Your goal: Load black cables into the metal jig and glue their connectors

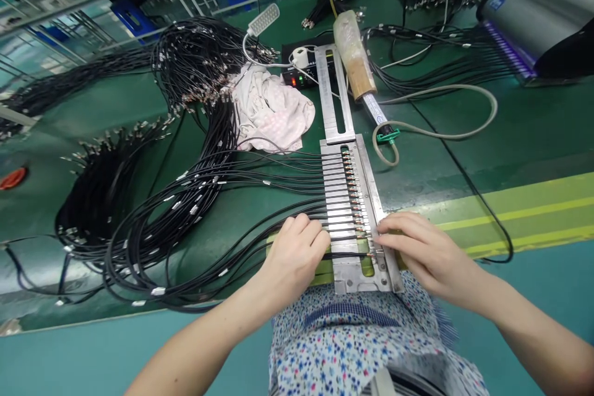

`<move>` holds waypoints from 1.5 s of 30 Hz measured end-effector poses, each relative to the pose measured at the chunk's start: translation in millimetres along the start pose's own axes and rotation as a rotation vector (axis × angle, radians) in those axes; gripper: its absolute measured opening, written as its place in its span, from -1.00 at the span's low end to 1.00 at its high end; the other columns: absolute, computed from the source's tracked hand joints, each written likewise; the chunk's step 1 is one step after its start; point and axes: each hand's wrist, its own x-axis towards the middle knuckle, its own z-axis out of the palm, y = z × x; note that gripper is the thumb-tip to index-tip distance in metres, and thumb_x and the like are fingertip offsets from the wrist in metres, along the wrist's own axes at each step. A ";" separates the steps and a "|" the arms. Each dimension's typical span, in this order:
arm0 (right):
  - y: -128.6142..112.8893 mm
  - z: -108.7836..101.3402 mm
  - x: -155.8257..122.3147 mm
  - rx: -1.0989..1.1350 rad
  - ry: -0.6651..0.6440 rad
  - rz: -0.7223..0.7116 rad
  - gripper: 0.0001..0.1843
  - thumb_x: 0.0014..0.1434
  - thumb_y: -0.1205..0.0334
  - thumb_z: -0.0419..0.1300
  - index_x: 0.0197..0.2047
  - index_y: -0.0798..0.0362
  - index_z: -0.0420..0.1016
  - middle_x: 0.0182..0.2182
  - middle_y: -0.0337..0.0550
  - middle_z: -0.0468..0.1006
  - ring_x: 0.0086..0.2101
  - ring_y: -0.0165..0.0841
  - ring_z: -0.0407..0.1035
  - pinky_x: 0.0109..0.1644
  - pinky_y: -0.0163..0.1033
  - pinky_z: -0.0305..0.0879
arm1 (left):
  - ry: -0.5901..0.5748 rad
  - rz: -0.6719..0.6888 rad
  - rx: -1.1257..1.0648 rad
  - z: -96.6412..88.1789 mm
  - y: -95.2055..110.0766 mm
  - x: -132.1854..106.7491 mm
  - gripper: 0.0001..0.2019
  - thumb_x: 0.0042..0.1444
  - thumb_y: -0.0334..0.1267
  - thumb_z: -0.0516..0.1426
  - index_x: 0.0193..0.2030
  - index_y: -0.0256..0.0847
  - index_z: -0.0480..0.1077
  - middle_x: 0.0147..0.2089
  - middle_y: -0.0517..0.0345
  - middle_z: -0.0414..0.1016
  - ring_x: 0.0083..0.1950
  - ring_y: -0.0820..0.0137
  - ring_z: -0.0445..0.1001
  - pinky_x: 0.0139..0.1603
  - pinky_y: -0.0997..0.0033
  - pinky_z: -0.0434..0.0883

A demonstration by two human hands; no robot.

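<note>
A slotted metal fixture [343, 281] lies at the table's front edge, with several black cables [288, 174] laid side by side across it. Their metal connector ends [355, 198] line up over its slot, against the right-hand rail. My left hand [297, 257] is closed at the fixture's left edge, fingers curled on the black cables near the lower end of the row. Across the rail, my right hand [424, 253] has its thumb and fingers pinched together beside the lowest connectors. Whatever lies between those fingertips is hidden.
Bundles of black cable [195, 55] are heaped at the left, beside a crumpled pale cloth [273, 111]. Beyond the fixture are a wrapped syringe-like dispenser [357, 62] with a hose, a small lamp [263, 20] and a black control box [301, 78]. A grey machine [538, 12] glows purple at right.
</note>
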 end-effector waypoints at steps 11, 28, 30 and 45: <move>10.0 -5.1 10.9 0.031 0.025 0.001 -0.65 0.17 0.51 -0.07 -0.06 0.05 0.37 -0.14 0.00 0.41 -0.09 -0.28 0.28 -0.07 -0.10 0.30 | 0.121 0.172 0.028 2.7 0.7 3.1 -0.70 0.26 -0.45 -0.13 -0.50 -0.22 0.20 -0.48 0.14 0.15 -0.39 0.35 0.06 -0.38 0.32 0.01; 6.0 10.4 34.9 -0.302 -0.220 -0.125 -0.64 0.00 0.51 0.09 -0.16 0.01 0.50 -0.13 -0.04 0.47 0.04 -0.08 0.18 -0.01 0.06 0.14 | -0.033 0.236 0.058 2.3 -9.4 -6.1 -0.75 0.24 -0.41 -0.05 0.04 -0.34 0.27 -0.19 0.01 0.34 -0.22 0.32 0.22 -0.31 0.29 0.11; 3.8 11.7 36.2 -0.330 -0.216 -0.122 -0.68 0.03 0.48 0.09 -0.17 0.02 0.51 -0.14 -0.03 0.48 0.03 -0.06 0.19 -0.02 0.07 0.15 | -0.062 0.254 0.095 -0.9 -7.5 -4.7 -0.77 0.24 -0.42 -0.05 -0.01 -0.35 0.30 -0.16 -0.01 0.35 -0.22 0.32 0.22 -0.32 0.29 0.10; 22.5 4.5 9.1 -0.086 -0.136 -0.154 -0.56 0.08 0.60 -0.04 -0.10 -0.01 0.44 0.02 0.00 0.32 0.11 -0.19 0.13 0.06 0.05 0.25 | -0.020 0.067 -0.030 5.3 4.2 -11.7 -0.89 0.21 -0.40 0.01 -0.26 -0.25 0.36 -0.34 0.11 0.37 -0.29 0.31 0.19 -0.33 0.29 0.07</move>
